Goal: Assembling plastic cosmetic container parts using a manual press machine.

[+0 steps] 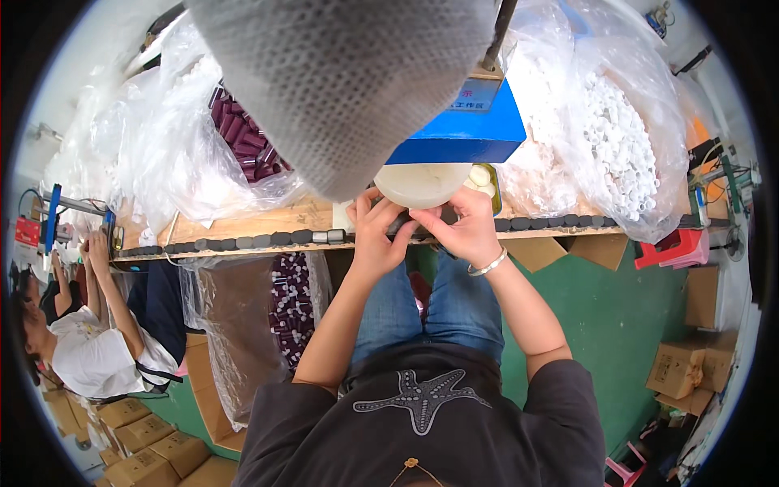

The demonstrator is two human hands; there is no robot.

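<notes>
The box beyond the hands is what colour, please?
The box is blue, clearest in the head view.

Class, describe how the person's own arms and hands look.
Short, dark grey sleeves leave both forearms bare. The left hand and right hand are gloveless; a pale, rounded bracelet circles the right wrist, none the left.

Counter (239, 221): wooden, running across in front of me, a dark knobbly strip (261, 241) along its near edge
Floor (600, 300): green, spreading beneath me to my right
Wall (726, 81): pale, on my far right
Cartons (142, 434): brown, on both my sides
</notes>
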